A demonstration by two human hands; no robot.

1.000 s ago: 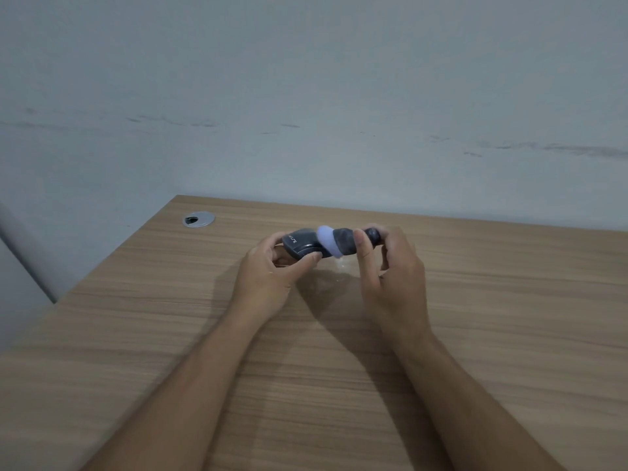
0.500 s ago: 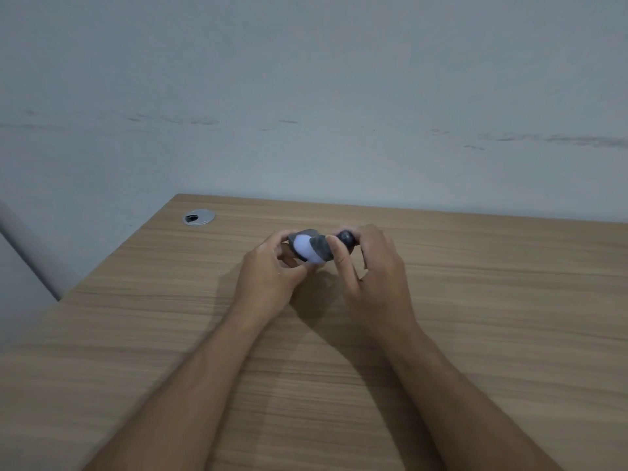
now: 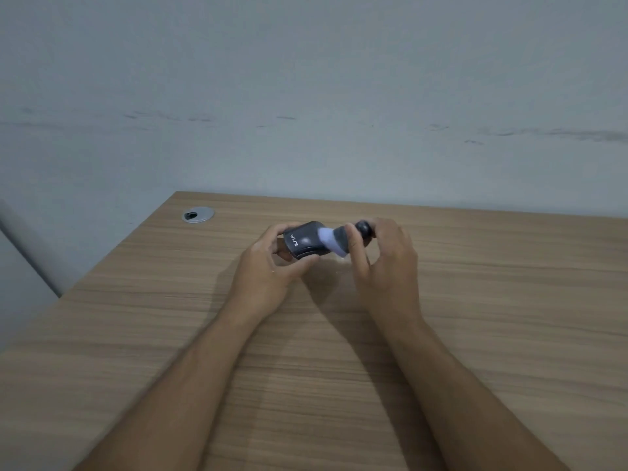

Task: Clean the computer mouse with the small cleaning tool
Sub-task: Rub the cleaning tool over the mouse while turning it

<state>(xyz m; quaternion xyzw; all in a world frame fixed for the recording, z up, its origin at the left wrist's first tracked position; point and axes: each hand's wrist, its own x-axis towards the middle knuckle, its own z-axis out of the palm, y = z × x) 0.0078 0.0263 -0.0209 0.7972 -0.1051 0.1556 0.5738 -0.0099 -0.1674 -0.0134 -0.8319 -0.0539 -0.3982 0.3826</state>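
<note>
White lettering on the dark computer mouse, seemingly "WISE", last letters too blurred to be sure, running along its near end, no other readable text on anything else

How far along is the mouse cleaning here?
Done: both items are picked up. In hand: the left hand grips the mouse while the right hand presses the cleaning tool to its end. Left: unclear how much surface is clean.
</note>
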